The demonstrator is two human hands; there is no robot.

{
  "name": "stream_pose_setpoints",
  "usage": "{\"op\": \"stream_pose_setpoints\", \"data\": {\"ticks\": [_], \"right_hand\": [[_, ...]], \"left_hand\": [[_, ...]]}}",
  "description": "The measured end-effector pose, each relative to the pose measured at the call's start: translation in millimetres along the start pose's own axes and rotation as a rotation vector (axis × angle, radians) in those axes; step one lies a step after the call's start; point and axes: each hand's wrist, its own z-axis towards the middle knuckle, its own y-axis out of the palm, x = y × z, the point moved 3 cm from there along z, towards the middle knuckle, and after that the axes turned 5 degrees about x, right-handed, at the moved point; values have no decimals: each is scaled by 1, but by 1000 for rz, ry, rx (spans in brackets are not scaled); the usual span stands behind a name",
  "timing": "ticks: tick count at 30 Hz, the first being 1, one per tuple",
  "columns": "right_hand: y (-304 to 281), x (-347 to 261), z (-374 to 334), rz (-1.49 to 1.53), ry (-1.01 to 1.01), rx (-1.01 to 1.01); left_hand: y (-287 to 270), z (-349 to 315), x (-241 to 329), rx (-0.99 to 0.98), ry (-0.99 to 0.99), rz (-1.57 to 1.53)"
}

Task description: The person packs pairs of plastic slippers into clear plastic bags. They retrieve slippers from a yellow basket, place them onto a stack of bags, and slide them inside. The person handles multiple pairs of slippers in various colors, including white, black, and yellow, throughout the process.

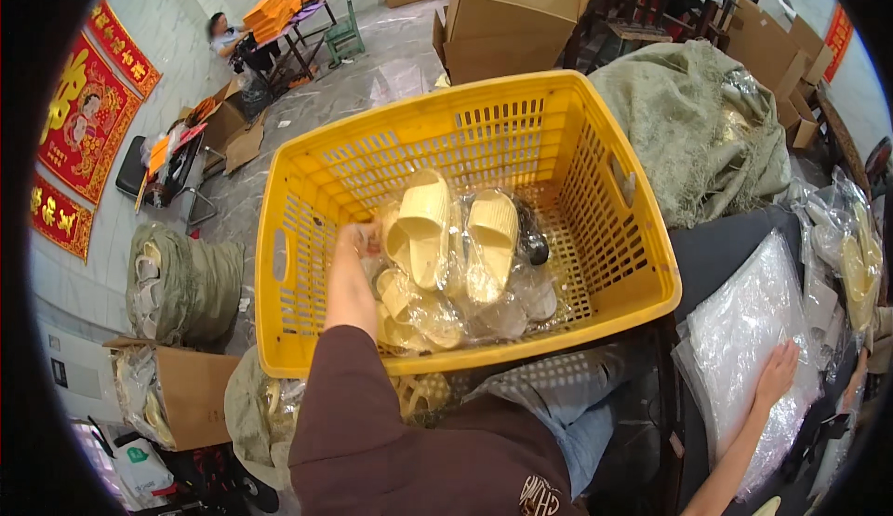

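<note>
My left hand (357, 235) reaches into a yellow plastic basket (428, 364), at the left side of a pile of cream slippers in clear bags. Its fingers are blurred and partly hidden against the wrapping, so their grip cannot be made out. On top of the pile lies a pair of ribbed slippers (425, 227), toes toward the far side. A dark wrapped slipper (531, 235) shows at the pile's right. My right hand (779, 372) rests open, fingers flat, on a stack of clear plastic bags (744, 330) to the right of the basket.
Wrapped slippers (860, 265) lie at the far right. Behind the basket's right corner bulges a green woven sack (688, 125); another sack (186, 279) stands left. Cardboard boxes (512, 18) are beyond the basket. A person (223, 37) sits by a table with orange stacks (279, 13).
</note>
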Motion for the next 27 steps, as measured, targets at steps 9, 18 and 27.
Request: {"op": "stream_pose_setpoints", "data": {"ticks": [9,18,27], "right_hand": [[12,11,1,-8,-9,38],[2,-7,-3,5,136,-47],[-3,-17,-2,-17,145,-82]], "left_hand": [[19,2,-14,381,-45,-99],[46,-25,-19,457,-59,-278],[32,-67,10,-28,215,-324]]}}
